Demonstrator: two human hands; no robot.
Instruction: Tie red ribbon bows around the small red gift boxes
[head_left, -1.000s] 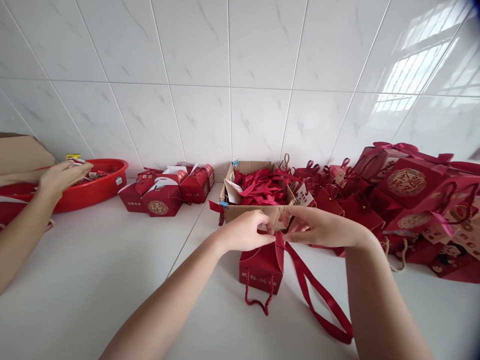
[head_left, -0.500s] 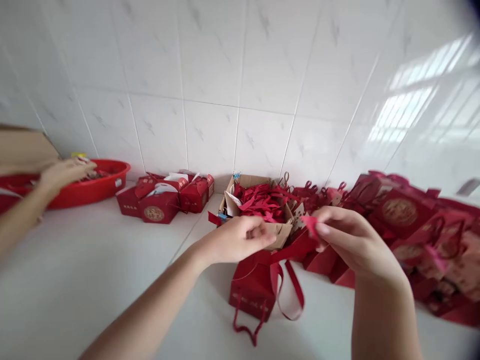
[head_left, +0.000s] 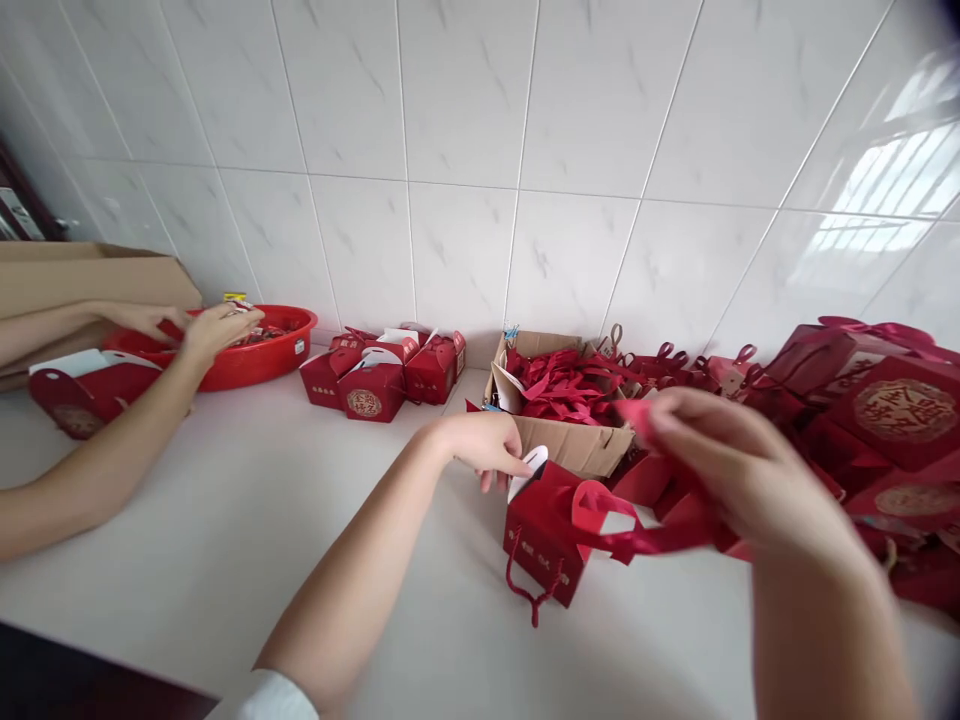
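Note:
A small red gift box [head_left: 544, 535] with a cord handle stands on the white counter [head_left: 247, 520] in front of me. My left hand [head_left: 487, 447] rests at its open top flap, fingers curled loosely, holding nothing that I can see. My right hand [head_left: 731, 465] is raised to the right and blurred; it pinches a red ribbon [head_left: 637, 535] that runs from the box's top under my palm. Behind the box stands a cardboard carton [head_left: 570, 445] full of red ribbons.
Another person's hands [head_left: 206, 328] reach into a red basin [head_left: 259, 355] at the left, near a flat red box [head_left: 82, 390] and brown cardboard [head_left: 82, 280]. Three red boxes [head_left: 379, 375] stand by the tiled wall. Several finished red boxes [head_left: 862, 410] are piled at the right.
The view has swung left. My right hand has pulled the ribbon out to the right, and my left hand has dropped to the box's open top. The box has turned slightly.

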